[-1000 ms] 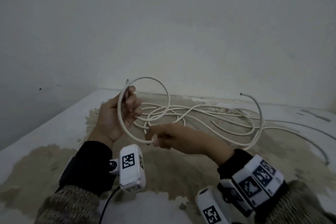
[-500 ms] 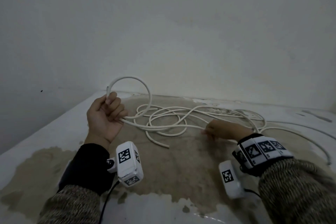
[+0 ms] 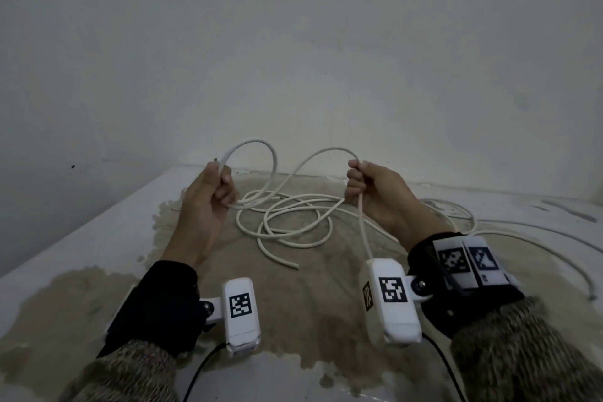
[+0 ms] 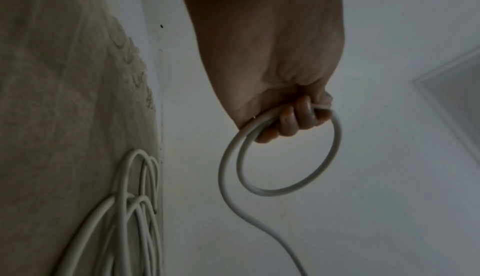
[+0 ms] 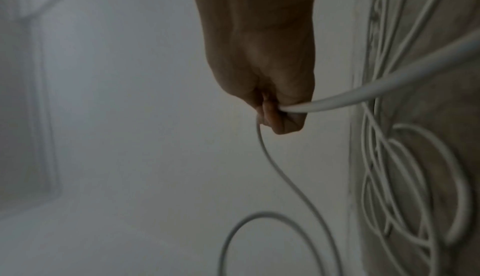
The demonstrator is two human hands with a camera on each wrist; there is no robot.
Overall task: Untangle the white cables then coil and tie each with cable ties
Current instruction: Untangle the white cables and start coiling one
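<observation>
A long white cable (image 3: 293,215) lies in tangled loops on the stained table top (image 3: 98,238). My left hand (image 3: 212,196) is raised at the left and grips one small loop of this cable (image 4: 306,185), with the cable end sticking out above the fist. My right hand (image 3: 368,189) is raised at the right and pinches a further stretch of the same cable (image 5: 337,101). Between the two hands the cable arches up and sags. From the right hand a strand drops toward the wrist camera.
More white cable (image 3: 522,238) runs off across the right side of the table, with a loose end (image 3: 293,266) near the middle. A pale wall (image 3: 293,59) stands close behind the table. The table's left edge (image 3: 81,225) slants toward me.
My right hand has left the table, taken hold of a stretch of cable and lifted it up to the right. The left hand keeps its loop and has shifted slightly right.
</observation>
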